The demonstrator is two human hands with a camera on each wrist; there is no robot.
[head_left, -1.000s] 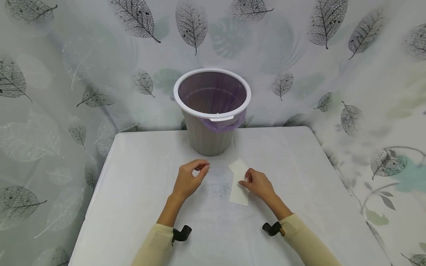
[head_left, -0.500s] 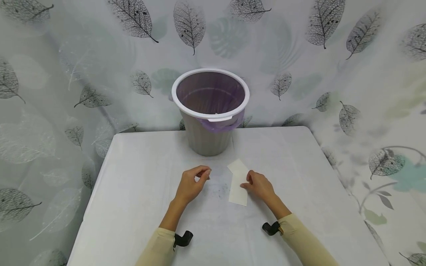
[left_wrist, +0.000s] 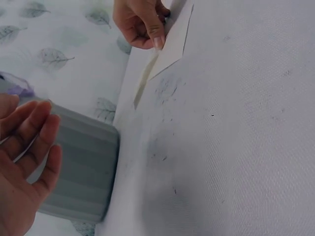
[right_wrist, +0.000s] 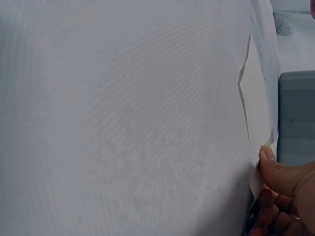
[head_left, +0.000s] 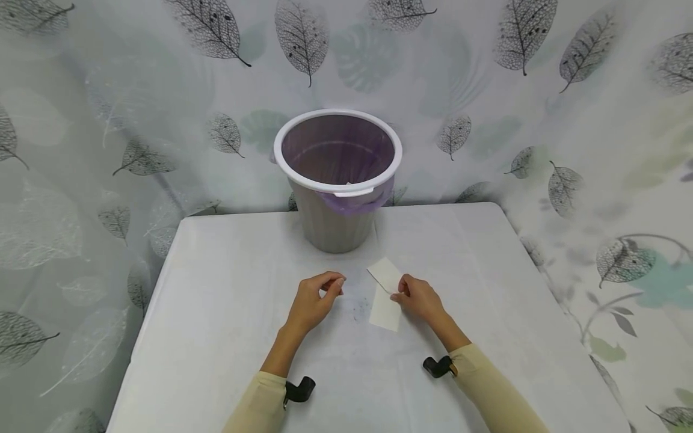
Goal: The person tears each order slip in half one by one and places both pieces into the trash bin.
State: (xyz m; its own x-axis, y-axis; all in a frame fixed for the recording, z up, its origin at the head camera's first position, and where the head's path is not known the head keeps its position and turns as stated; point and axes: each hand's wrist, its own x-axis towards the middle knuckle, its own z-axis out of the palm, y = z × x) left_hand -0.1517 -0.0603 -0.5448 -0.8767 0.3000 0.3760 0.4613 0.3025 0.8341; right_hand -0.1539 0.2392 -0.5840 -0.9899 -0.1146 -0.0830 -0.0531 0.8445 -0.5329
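My right hand [head_left: 421, 297] pinches the near right corner of a cream paper piece [head_left: 384, 274] between thumb and fingers. That piece tilts up off the table and overlaps a second cream paper piece [head_left: 384, 311], which lies flat nearer me. In the right wrist view the thumb presses on the paper [right_wrist: 256, 105], and the other fingers curl beneath. My left hand [head_left: 314, 300] hovers left of the papers, fingers loosely bent, with nothing seen between them. Dark specks [head_left: 361, 308] lie scattered on the white table between the hands; the left wrist view shows these crumbs [left_wrist: 165, 158] closer.
A grey bin [head_left: 337, 222] with a white rim and a purple liner stands at the table's back edge, beyond both hands. White cloth covers the table [head_left: 243, 258]. A leaf-patterned curtain [head_left: 428, 126] hangs behind and along both sides.
My left hand has come down slightly, toward me. The far paper piece has been raised at the edge in my right hand and now shows a gap over the other piece.
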